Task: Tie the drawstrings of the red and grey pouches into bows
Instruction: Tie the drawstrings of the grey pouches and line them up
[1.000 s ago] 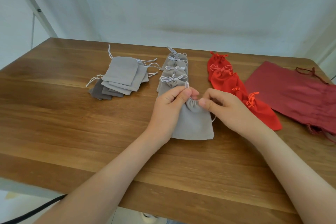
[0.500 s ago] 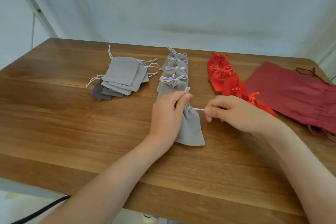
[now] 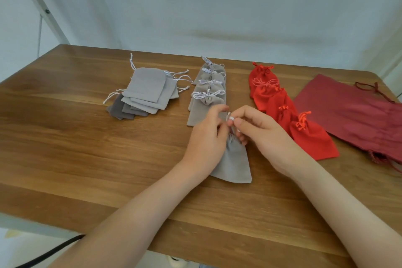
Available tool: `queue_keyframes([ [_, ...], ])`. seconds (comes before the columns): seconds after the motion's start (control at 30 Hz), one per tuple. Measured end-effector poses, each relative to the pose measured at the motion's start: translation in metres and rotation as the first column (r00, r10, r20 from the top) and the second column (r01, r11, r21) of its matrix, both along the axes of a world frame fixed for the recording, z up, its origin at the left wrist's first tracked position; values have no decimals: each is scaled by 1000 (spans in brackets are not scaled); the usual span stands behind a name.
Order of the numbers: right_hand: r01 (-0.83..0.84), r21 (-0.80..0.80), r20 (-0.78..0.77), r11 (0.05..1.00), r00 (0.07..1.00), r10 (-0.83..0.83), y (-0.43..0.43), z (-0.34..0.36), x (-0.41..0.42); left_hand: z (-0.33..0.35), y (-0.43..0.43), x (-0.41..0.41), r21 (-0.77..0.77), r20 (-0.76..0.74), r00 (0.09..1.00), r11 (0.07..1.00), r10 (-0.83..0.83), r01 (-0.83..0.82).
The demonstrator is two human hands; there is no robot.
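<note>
A light grey pouch (image 3: 233,163) lies on the wooden table (image 3: 87,159) in front of me, its neck gathered tight. My left hand (image 3: 206,137) and my right hand (image 3: 258,128) meet just above the neck, both pinching its white drawstring (image 3: 231,118). Behind it a row of grey pouches with tied white bows (image 3: 210,89) runs away from me. To the right lies a row of red pouches with bows (image 3: 304,130).
A loose stack of flat grey pouches (image 3: 145,93) with untied cords sits at the back left. A large dark red bag (image 3: 352,113) lies at the right edge. A black cable (image 3: 54,250) hangs below the table's front edge.
The right hand pulled the cord out to the right, cinching the pouch neck, then came back to the left hand. Both now pinch the cord above the neck.
</note>
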State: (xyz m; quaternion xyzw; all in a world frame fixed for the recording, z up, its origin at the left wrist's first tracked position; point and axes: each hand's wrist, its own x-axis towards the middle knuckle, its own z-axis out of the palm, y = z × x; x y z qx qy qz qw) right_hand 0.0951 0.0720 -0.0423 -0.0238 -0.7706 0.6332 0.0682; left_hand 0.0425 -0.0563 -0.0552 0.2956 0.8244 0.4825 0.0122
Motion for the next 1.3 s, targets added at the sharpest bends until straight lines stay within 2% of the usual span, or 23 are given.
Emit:
queue_keyframes([
  [0.07, -22, 144, -45, 989, 999, 28, 0, -1, 0, 0, -1, -3, 8, 98, 995, 999, 37, -38],
  [0.13, -13, 217, -64, 976, 998, 27, 1, -2, 1, -1, -1, -6, 9, 170, 984, 998, 56, -58],
  [0.3, 51, 273, -112, 961, 993, -20, -2, -2, 2, -1, -2, -8, 83, 215, 976, 995, 28, -47],
  [0.4, 89, 275, -138, 957, 989, -52, -3, -2, 2, 1, -2, -6, 88, 216, 976, 996, 14, -34],
  [0.53, 133, 394, -177, 910, 982, -66, -2, -5, 0, 2, -1, -3, 83, 185, 982, 996, -28, 13],
  [0.67, 142, 491, -226, 860, 974, -32, 1, -8, 0, 4, -2, 2, 60, 115, 989, 994, -93, 86],
  [0.77, 127, 541, -244, 831, 970, 10, 1, -8, 0, 3, 0, 2, 83, 117, 991, 995, -59, 50],
  [0.93, 97, 557, -229, 825, 973, 40, -2, -10, -2, 3, 0, -1, 82, 106, 994, 997, 9, -17],
  [1.13, 136, 543, -203, 829, 979, -27, -1, -13, -3, 3, -1, -3, 159, 207, 977, 987, -43, 9],
  [1.3, 67, 575, -183, 816, 982, 49, 1, -12, 0, 0, -1, -7, 141, 251, 963, 988, -100, 66],
])
